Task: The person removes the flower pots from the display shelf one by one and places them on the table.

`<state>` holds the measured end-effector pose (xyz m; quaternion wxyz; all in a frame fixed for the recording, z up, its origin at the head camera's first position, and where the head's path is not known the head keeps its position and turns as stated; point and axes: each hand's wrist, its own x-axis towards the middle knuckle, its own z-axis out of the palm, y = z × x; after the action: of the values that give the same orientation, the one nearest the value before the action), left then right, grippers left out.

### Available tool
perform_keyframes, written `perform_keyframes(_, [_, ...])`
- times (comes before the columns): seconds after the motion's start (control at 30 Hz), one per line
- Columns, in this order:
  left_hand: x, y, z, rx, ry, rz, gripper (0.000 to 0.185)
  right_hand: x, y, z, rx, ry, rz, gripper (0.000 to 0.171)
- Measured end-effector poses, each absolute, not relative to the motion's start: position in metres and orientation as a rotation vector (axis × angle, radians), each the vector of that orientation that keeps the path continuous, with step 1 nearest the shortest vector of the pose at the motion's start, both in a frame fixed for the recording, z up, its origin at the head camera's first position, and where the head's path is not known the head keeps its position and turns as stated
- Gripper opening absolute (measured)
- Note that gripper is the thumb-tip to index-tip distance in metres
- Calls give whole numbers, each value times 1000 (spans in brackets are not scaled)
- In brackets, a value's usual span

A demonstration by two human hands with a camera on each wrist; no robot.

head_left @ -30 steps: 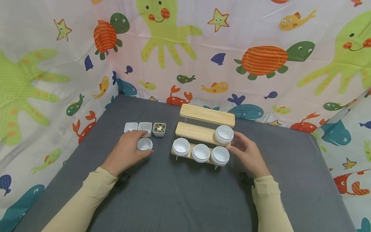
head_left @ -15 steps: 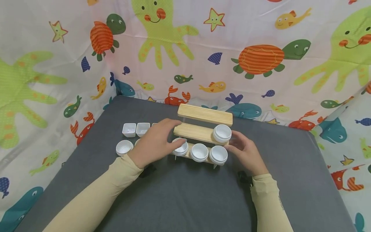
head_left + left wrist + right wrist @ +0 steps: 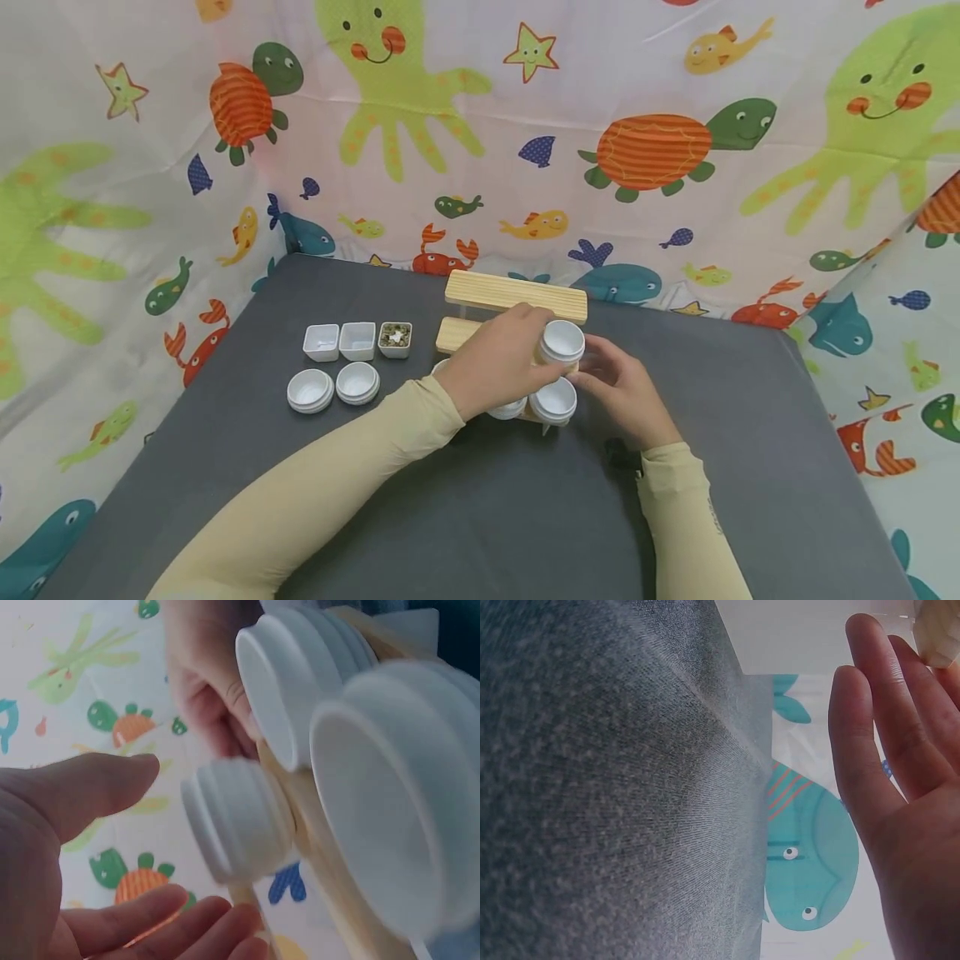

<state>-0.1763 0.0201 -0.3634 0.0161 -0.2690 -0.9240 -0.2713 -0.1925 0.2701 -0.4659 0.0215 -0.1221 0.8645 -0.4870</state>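
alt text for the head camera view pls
A person's left hand reaches across a stepped wooden rack of round white cups toward the middle-step cup, while the right hand rests at the rack's right end. More white cups sit left on the grey table.

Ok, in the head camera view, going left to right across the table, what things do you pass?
Two round white cups → small square dish with bits in it → left hand → round cup on the wooden rack's middle step → right hand.

Bright even light, blurred wrist views
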Motion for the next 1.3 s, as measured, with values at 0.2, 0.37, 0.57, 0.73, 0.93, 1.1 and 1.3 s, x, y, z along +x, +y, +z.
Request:
perform_keyframes(0.2, [-177, 40, -369, -790, -2879, -697, 68, -193, 269, -463, -359, 2660, -1505, 59])
perform_keyframes(0.37, [-179, 50, -371, -725, -2878, -620, 67, -193, 269, -463, -345, 2654, -1497, 60])
perform_keyframes(0.57, [-181, 58, -372, -667, -2882, -536, 63, -194, 268, -463, -360, 2647, -1504, 59])
perform_keyframes(0.73, [-182, 61, -374, -659, -2892, -530, 61, -194, 269, -464, -367, 2660, -1500, 58])
perform_keyframes(0.93, [-179, 54, -373, -656, -2884, -585, 57, -198, 265, -467, -400, 2649, -1517, 59])
perform_keyframes(1.1, [-174, 45, -370, -681, -2887, -676, 61, -199, 265, -470, -418, 2667, -1513, 60])
perform_keyframes(1.3, [-167, 25, -363, -671, -2895, -804, 71, -197, 270, -472, -424, 2690, -1509, 58])
